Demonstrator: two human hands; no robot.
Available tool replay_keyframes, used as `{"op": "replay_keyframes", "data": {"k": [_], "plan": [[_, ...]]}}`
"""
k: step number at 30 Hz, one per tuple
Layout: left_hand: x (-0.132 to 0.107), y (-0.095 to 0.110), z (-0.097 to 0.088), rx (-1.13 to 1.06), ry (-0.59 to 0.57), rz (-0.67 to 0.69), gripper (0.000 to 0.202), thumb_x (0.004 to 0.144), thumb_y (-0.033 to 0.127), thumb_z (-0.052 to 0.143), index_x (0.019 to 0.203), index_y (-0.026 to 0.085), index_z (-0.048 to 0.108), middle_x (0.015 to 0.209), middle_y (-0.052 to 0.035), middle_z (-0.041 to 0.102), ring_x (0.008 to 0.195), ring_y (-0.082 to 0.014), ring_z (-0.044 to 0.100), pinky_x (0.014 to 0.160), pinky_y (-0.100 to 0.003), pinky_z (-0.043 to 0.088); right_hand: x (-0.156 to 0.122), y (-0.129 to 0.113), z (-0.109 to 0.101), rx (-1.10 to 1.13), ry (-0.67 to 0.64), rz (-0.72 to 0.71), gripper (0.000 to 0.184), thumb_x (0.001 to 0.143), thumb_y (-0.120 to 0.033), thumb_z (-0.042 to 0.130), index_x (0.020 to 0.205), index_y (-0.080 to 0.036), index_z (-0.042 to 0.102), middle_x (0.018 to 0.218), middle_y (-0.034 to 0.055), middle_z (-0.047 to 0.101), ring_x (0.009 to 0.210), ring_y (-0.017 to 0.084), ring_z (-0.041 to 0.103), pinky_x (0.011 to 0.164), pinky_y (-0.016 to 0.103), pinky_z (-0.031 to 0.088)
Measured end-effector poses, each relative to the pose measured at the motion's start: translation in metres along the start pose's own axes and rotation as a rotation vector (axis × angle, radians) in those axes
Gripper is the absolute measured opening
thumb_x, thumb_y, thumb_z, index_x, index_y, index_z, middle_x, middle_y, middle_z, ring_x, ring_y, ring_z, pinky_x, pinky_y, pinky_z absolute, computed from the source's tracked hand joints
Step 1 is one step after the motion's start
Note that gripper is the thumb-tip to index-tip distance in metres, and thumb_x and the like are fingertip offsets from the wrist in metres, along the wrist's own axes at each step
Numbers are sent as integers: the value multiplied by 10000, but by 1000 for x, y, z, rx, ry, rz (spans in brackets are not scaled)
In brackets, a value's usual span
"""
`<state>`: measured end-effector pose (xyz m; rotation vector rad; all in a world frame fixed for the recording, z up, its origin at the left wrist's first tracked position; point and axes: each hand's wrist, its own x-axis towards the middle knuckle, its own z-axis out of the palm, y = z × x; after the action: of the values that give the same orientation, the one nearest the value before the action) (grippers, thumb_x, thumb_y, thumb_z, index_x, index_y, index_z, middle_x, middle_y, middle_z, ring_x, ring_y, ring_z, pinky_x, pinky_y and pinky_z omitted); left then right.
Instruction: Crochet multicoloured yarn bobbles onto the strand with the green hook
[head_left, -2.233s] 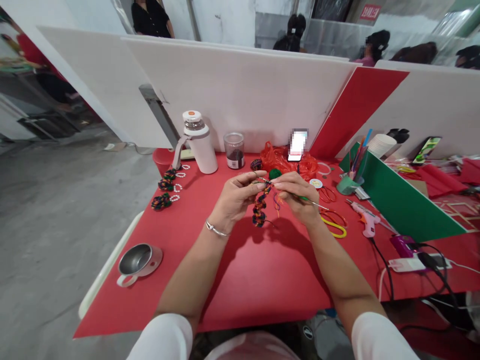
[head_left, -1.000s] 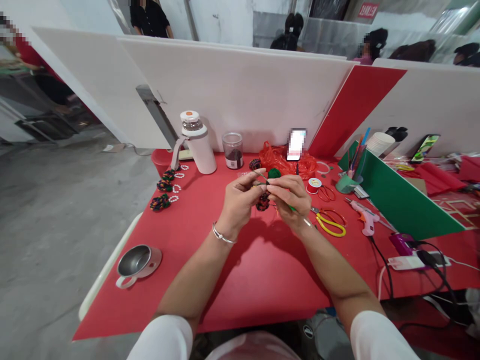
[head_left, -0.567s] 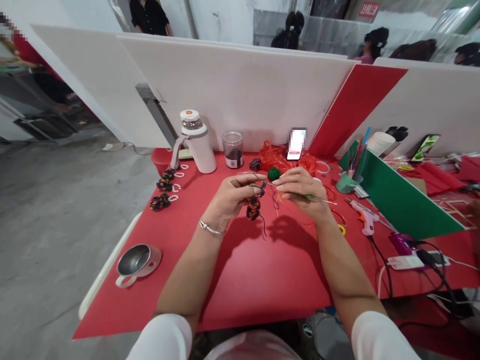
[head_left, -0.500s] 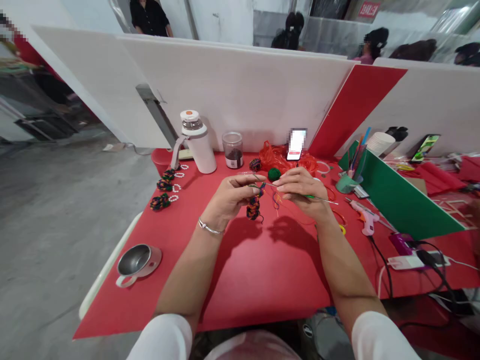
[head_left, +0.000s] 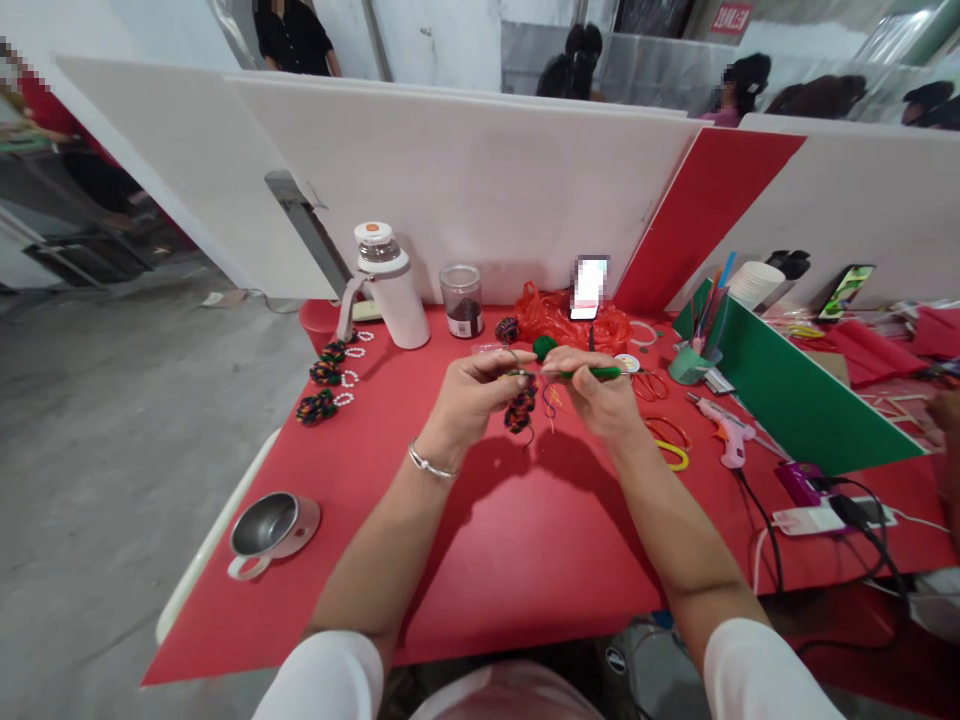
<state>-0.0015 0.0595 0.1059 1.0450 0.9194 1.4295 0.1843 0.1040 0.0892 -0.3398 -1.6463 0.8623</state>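
In front of the ball (head_left: 544, 346), the left hand (head_left: 466, 396) pinches a yarn strip (head_left: 520, 410). The right hand (head_left: 602, 402), fingers pointing inward, grips a green-handled tool (head_left: 604, 373).

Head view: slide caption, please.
Left hand pinches multicoloured yarn work while the right hand holds a green-handled tool above a red table.

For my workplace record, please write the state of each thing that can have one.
Left hand: closed on yarn piece
Right hand: closed on hook
Yarn piece: hanging down
Bottle: upright, capped
Jar: upright, part filled
Left phone: propped, lit
Right phone: propped, lit
Mug: upright, uncovered
Glue gun: lying down
Power strip: plug inserted
Scissors: half hidden, opening unclear
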Motion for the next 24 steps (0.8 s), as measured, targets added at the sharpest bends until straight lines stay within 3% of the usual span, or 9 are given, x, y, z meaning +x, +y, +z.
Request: {"op": "replay_keyframes", "data": {"k": [4,7,9,12,16,20,24], "plan": [[-1,-10,15,68,171,218,402,607,165,851,1007,147,817,723,-8,704,625,-93,575,601,-224,478,-1,-2,16,-361,23,-231,153,933,-281,695,1052,-330,778,1006,26,805,941,219,708,882,445,577],[-3,-13,19,56,225,230,439,630,202,859,1062,148,797,719,-2,695,638,-109,604,624,-240,511,-4,-3,19,-650,62,-420,242,883,-202,739,1084,-333,772,1070,37,806,985,239,682,884,453,579],[-3,-12,18,17,195,175,431,648,231,864,1068,163,796,725,-5,698,620,-108,606,601,-239,507,-7,-1,19,-710,102,-444,229,887,-221,737,1076,-346,772,1110,33,800,1012,248,674,878,458,583],[-2,-7,10,-65,54,8,377,618,256,896,977,172,818,711,-14,695,548,-78,547,494,-203,414,-9,4,16,-592,122,-335,142,924,-333,698,1041,-354,776,1110,28,796,1029,257,675,910,496,573],[1,3,-4,-34,-65,-76,318,570,246,922,866,169,833,726,-41,713,539,-65,505,441,-188,308,-2,7,5,-148,54,-50,208,951,-475,635,978,-333,785,945,29,789,953,239,696,914,487,574],[1,7,-12,133,-86,-4,260,631,247,888,875,171,840,711,-51,727,547,-86,524,471,-220,375,5,5,-11,90,-133,66,180,941,-448,665,947,-328,799,882,21,778,891,217,700,876,436,571],[-2,7,-9,225,-34,47,230,650,226,854,869,158,835,792,-78,768,657,-143,634,584,-270,511,7,-7,-24,-21,-290,127,137,948,-337,677,998,-304,800,977,42,791,978,221,707,912,432,566]]}}
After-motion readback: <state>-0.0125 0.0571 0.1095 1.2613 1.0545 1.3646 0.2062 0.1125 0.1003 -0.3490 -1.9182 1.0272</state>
